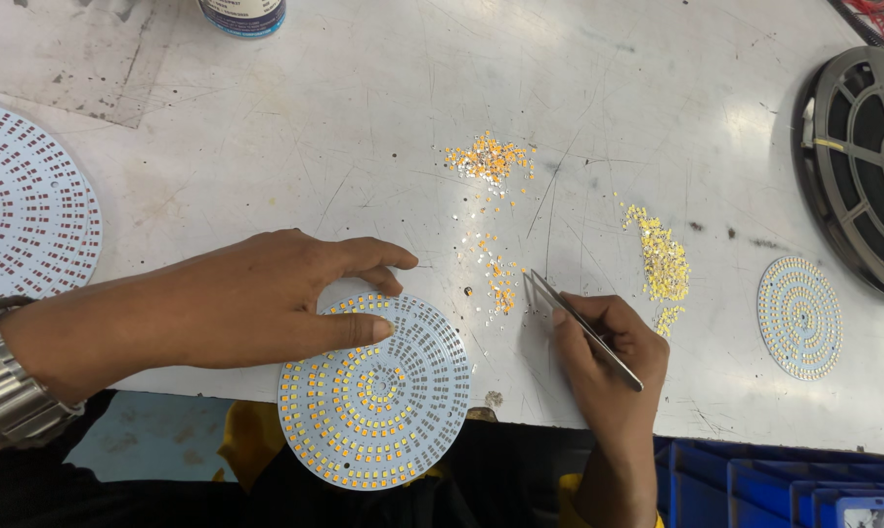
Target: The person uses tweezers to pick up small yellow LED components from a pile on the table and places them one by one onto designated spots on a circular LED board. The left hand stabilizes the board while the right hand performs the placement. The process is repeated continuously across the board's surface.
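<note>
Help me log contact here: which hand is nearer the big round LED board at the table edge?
Left. The left hand rests on the round LED board; the right hand, holding tweezers, is apart beside it.

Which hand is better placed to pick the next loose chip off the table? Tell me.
Likely the right hand: it holds the tweezers, tips beside the scattered chips. The left hand rests its fingers on the round board, steadying it.
</note>
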